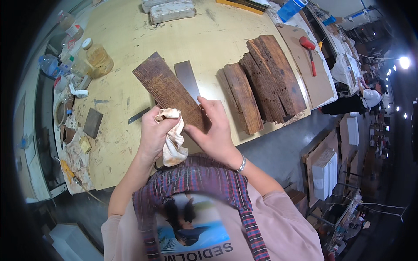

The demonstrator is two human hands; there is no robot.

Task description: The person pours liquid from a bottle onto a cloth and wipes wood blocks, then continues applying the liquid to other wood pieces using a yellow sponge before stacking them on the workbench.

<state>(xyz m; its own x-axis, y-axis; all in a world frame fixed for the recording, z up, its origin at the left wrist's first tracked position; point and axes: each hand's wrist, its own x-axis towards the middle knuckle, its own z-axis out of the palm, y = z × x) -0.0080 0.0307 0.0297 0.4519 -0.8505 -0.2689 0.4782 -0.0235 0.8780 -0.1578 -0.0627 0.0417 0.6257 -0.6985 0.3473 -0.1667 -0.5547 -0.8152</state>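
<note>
A rag (175,145), white with brownish stains, is bunched in my left hand (150,135), pinched between thumb and fingers. It hangs down in front of my apron, beside the near end of a dark brown wooden board (163,82). That board is tilted, its far end pointing up and left over the table. My right hand (217,135) holds its near end at the right edge, thumb and fingers to either side. Beneath the board lie a flat grey strip (186,74) and a thin dark metal strip (137,115), both partly covered.
Several rough brown planks (272,82) lie on the table (117,152) to the right. At left stand a jar of amber liquid (99,58), bottles and a grey block (92,123). A red mallet (309,48) lies far right. A person (370,98) stands beyond the bench.
</note>
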